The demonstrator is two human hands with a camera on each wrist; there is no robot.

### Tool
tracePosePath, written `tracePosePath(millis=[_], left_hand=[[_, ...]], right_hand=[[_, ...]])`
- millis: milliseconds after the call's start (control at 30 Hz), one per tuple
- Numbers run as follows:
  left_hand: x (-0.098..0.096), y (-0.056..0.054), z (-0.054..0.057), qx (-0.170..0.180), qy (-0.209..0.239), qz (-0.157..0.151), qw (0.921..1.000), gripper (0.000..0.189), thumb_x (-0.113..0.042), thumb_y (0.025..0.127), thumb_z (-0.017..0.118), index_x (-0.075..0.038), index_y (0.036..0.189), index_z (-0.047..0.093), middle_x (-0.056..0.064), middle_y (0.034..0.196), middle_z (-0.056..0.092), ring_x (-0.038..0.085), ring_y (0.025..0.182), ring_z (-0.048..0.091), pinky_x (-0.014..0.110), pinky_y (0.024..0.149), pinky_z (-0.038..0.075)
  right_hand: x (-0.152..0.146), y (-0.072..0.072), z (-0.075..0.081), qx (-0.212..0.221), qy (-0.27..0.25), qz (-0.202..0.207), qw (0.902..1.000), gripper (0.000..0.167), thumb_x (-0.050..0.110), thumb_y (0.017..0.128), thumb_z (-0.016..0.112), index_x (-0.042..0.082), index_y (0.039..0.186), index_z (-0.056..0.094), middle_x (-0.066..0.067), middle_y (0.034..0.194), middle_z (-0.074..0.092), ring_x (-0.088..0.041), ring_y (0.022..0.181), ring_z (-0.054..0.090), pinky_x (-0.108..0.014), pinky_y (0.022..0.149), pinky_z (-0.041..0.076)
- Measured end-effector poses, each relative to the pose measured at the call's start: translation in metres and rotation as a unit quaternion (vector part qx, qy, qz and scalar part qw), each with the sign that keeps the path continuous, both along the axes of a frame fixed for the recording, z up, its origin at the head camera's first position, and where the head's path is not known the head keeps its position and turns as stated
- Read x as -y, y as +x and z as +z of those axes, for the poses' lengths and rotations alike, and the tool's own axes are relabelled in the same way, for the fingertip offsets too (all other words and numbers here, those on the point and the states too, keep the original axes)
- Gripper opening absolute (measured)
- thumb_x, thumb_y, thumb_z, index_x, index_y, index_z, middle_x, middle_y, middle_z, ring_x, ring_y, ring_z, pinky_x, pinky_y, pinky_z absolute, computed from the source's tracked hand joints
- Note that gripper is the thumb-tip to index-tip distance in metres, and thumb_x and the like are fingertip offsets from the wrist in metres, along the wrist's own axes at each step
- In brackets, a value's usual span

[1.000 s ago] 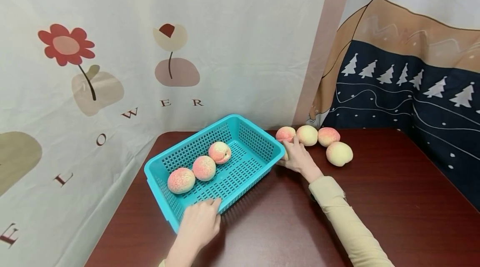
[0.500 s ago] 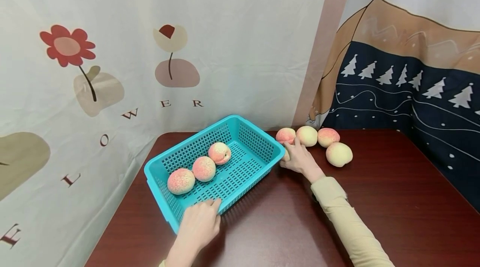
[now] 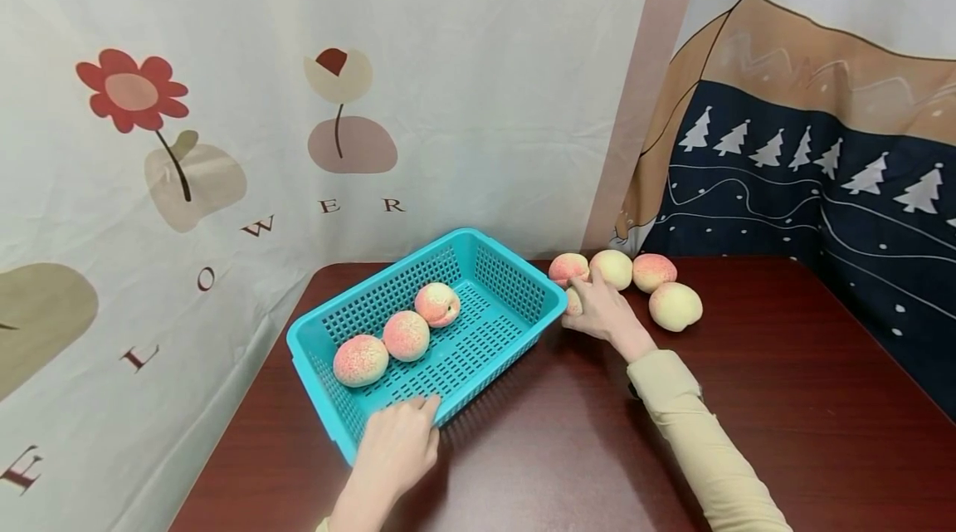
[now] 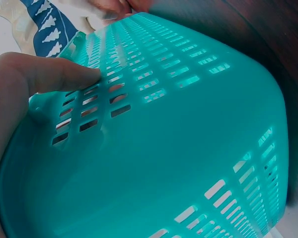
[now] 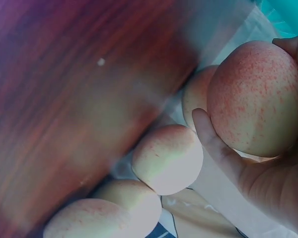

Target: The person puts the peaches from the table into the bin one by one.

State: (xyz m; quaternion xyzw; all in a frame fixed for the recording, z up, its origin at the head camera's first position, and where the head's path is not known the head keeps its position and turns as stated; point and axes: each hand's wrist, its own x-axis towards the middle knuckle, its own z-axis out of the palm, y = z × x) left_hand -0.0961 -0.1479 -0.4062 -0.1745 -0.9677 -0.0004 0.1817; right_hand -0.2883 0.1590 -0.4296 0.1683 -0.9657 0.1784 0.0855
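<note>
My left hand [image 3: 399,441] grips the near corner of a turquoise plastic basket [image 3: 478,387]. In the left wrist view its thumb [image 4: 64,73] presses against the slotted outer wall [image 4: 188,129]. Three pink-and-cream peaches [image 3: 407,336] lie in a row inside the basket. Just past the basket's right end, my right hand [image 3: 603,312] holds another peach [image 5: 258,99], thumb on one side and fingers on the other. Much of this peach [image 3: 573,302] is hidden by the hand in the head view.
Several more peaches sit along the back of the dark red-brown table [image 3: 784,399]: a pink one [image 3: 568,266] behind the right hand, a cream one [image 3: 612,270], another pink one [image 3: 654,273] and a cream one [image 3: 675,307]. A printed curtain [image 3: 478,100] hangs behind.
My right hand has shifted slightly to the right, and more of the peach in it shows beside the basket. The left hand and the basket stay put.
</note>
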Motion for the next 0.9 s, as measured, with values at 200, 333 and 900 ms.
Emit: tracePosePath(millis=[200, 333, 900], left_hand=[[0.000, -0.001, -0.001, -0.004, -0.003, -0.001, 1.0000, 0.020, -0.013, 0.069, 0.070, -0.012, 0.088, 0.064, -0.001, 0.068, 0.063, 0.016, 0.053, 0.056, 0.027, 0.044, 0.037], [0.000, -0.001, -0.001, -0.004, -0.004, -0.001, 1.0000, 0.020, -0.013, 0.069, 0.070, -0.012, 0.088, 0.065, -0.001, 0.068, 0.063, 0.016, 0.053, 0.056, 0.027, 0.043, 0.037], [0.000, -0.001, -0.001, -0.003, 0.000, -0.002, 1.0000, 0.018, -0.012, 0.069, 0.069, -0.012, 0.086, 0.063, -0.001, 0.067, 0.062, 0.016, 0.053, 0.056, 0.027, 0.043, 0.036]], right_hand=[[-0.001, 0.003, 0.010, -0.003, 0.008, -0.007, 0.9999, 0.057, 0.038, 0.070, 0.070, 0.010, 0.119, 0.057, -0.020, 0.114, 0.043, -0.033, 0.078, 0.057, -0.045, 0.066, 0.049], [-0.003, 0.004, 0.017, -0.012, 0.016, -0.012, 0.9997, 0.057, 0.037, 0.071, 0.070, 0.011, 0.119, 0.053, -0.020, 0.112, 0.044, -0.031, 0.074, 0.054, -0.042, 0.059, 0.048], [-0.008, 0.006, 0.052, -0.065, 0.031, -0.031, 0.9969, 0.064, 0.035, 0.074, 0.071, 0.004, 0.127, 0.051, -0.024, 0.118, 0.041, -0.043, 0.091, 0.053, -0.053, 0.071, 0.052]])
